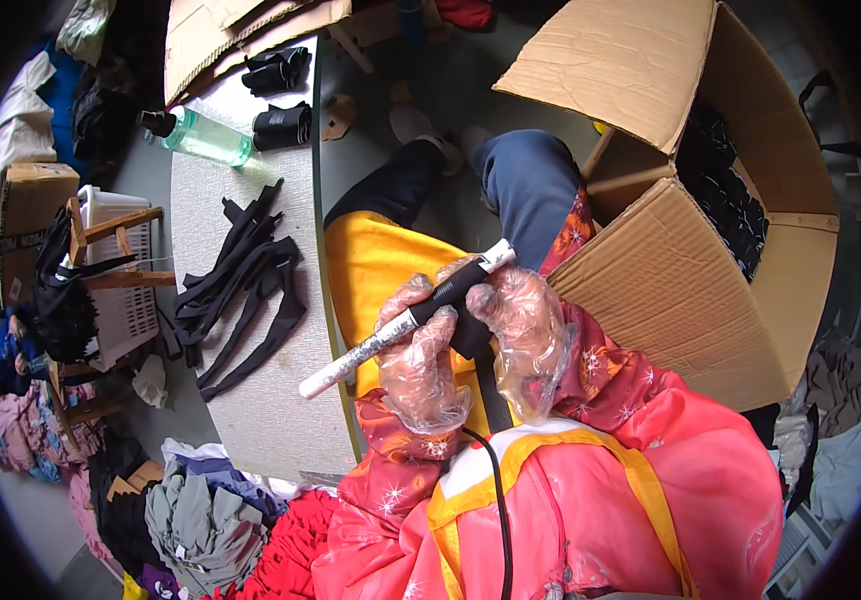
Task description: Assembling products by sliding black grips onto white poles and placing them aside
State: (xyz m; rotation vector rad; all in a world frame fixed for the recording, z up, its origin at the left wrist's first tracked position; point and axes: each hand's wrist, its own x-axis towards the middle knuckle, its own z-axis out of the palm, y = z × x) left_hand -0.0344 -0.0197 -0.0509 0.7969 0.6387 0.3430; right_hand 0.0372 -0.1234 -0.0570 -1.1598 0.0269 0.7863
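A white, scuffed rod (350,362) lies slantwise across my lap, with a black fabric strip (447,289) wrapped around its upper part. My left hand (422,355), in a clear plastic glove, closes around the rod and the wound strip from below. My right hand (525,318), gloved the same way, is closed on the strip near the rod's white far end. A loose part of the strip hangs between the two hands. On the table to my left lies a pile of loose black fabric strips (240,290).
Two black rolls (282,126) and a green spray bottle (212,138) rest on the curved grey table (250,425). An open cardboard box (670,290) holding black cloth stands at right. Clothes piles (205,515) and a white basket (125,290) are at left. A black cord runs down my front.
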